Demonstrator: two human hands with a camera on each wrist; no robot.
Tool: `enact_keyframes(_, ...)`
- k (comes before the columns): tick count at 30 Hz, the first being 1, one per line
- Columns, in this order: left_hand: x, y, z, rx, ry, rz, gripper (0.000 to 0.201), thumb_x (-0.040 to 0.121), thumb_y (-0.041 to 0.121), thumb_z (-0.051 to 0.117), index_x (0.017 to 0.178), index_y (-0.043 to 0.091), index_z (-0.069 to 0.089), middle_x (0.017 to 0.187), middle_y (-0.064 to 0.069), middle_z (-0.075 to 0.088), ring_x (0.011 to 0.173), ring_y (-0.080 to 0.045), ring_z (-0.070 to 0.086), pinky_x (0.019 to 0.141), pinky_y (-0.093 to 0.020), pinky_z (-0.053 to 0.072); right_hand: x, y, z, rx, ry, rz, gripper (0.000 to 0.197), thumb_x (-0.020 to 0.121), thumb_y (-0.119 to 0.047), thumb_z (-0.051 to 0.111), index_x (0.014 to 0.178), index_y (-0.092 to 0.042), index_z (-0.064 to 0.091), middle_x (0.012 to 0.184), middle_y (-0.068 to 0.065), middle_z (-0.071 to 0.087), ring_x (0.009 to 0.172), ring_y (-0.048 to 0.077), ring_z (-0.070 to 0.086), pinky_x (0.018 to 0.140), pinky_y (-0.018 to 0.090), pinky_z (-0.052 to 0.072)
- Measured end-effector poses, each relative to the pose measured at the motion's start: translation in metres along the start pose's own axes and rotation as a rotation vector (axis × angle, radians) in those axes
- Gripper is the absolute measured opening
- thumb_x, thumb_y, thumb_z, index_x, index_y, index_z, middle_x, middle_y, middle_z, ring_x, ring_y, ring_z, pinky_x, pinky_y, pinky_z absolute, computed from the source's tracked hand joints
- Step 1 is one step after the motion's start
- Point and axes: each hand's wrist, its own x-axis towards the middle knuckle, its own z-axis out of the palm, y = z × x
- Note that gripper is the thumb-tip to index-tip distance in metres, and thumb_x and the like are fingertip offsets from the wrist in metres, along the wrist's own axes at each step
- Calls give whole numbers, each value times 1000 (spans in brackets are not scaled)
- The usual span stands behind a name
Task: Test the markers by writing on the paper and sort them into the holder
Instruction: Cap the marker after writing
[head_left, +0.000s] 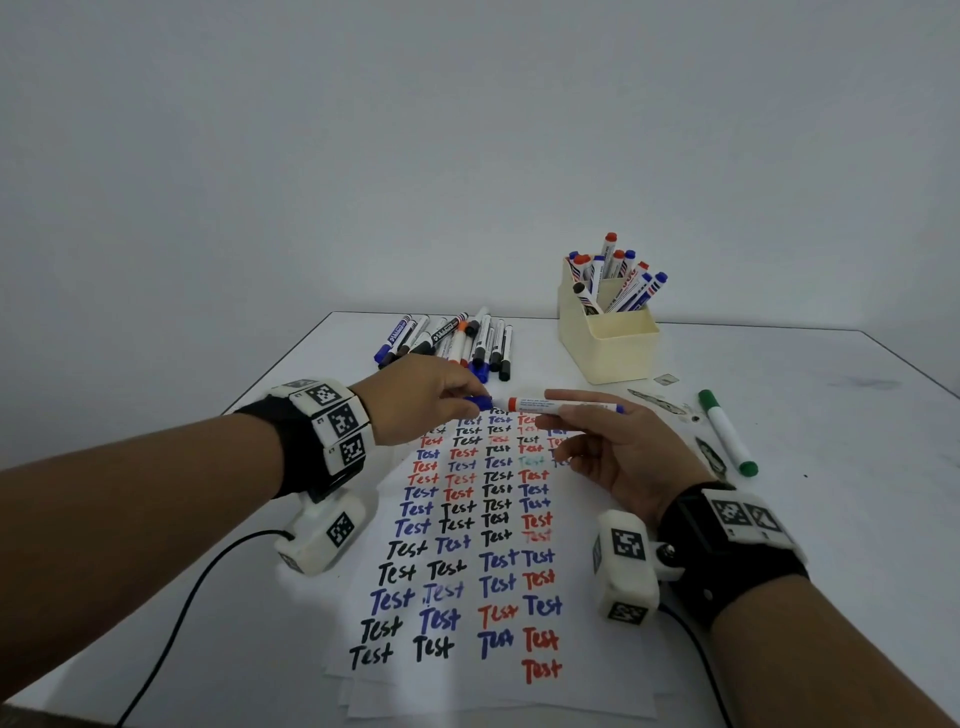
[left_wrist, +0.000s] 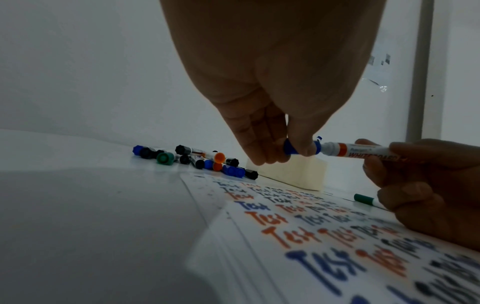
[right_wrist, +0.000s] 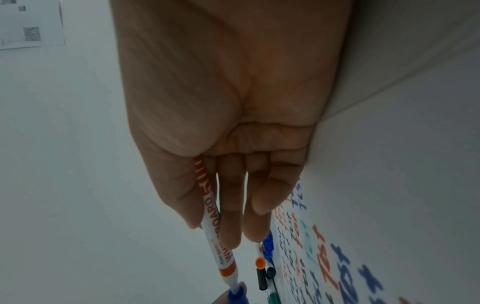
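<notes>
Two hands meet over the white sheet of paper covered in rows of the handwritten word "Test" (head_left: 470, 545), which fills the lower middle of the head view on the white worktop (head_left: 831, 493). Above its far rows, at centre frame, the right hand (head_left: 631, 457) pinches the white barrel of the blue whiteboard marker with an orange band (head_left: 558, 405) between thumb and curled fingers (right_wrist: 228, 216). That marker lies level, its long axis running left to right across the frame. Its blue cap (left_wrist: 301, 146) points left, straight into the left hand (head_left: 421, 397), whose fingertips (left_wrist: 262, 148) pinch the cap. The cap looks already slipped partly off the nib end, so the step in hand is probably uncapping or recapping; I cannot tell which. Either way the move runs along that axis, with the left hand nearer the cap.

At right of centre a green-capped white marker (head_left: 725, 432) lies on the worktop beside small scraps of wrapper, well apart from the hands. Farther back, just beyond the left hand, sits a loose heap of mixed markers (head_left: 452, 338). At upper right of centre stands the cream plastic holder (head_left: 608, 343), its rear compartment stuffed with markers, its front compartment seemingly empty. Nothing blocks the way to it.
</notes>
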Motion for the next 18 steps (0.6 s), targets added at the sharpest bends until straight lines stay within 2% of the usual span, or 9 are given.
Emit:
enact_keyframes(4, 3, 13, 1, 63, 13, -3, 24, 101, 28, 57, 120, 21, 69, 96, 12, 60, 92, -9, 55, 82, -26, 41, 0, 0, -1, 21, 6, -7, 24, 98, -10, 64, 119, -10, 73, 109, 20, 76, 67, 22, 65, 56, 21, 54)
enact_keyframes(10, 8, 23, -1, 74, 40, -35, 22, 101, 22, 56, 120, 20, 68, 109, 1, 65, 101, -17, 58, 88, -31, 44, 0, 0, -1, 47, 27, -23, 24, 97, -9, 64, 118, -8, 74, 108, 19, 77, 64, 22, 63, 53, 21, 52)
enact_keyframes(14, 8, 25, -2, 54, 31, -7, 22, 101, 22, 56, 120, 22, 67, 106, 7, 63, 99, -11, 54, 82, -23, 38, -1, 0, -1, 46, 25, -21, 23, 97, -11, 64, 118, -10, 74, 109, 18, 77, 64, 21, 64, 54, 21, 52)
enact_keyframes(16, 6, 26, -2, 45, 30, 1, 21, 101, 22, 56, 119, 22, 67, 97, 14, 58, 93, -6, 50, 75, -19, 35, -1, 0, -1, 38, 17, -19, 24, 98, -11, 64, 119, -10, 73, 109, 17, 77, 65, 21, 64, 54, 21, 52)
enact_keyframes(18, 5, 27, -1, 55, 35, 2, 21, 101, 22, 56, 119, 21, 68, 88, 19, 53, 85, -4, 48, 72, -21, 33, -1, 0, -1, 34, 14, -19, 24, 98, -12, 64, 120, -9, 73, 109, 17, 77, 65, 21, 64, 54, 21, 53)
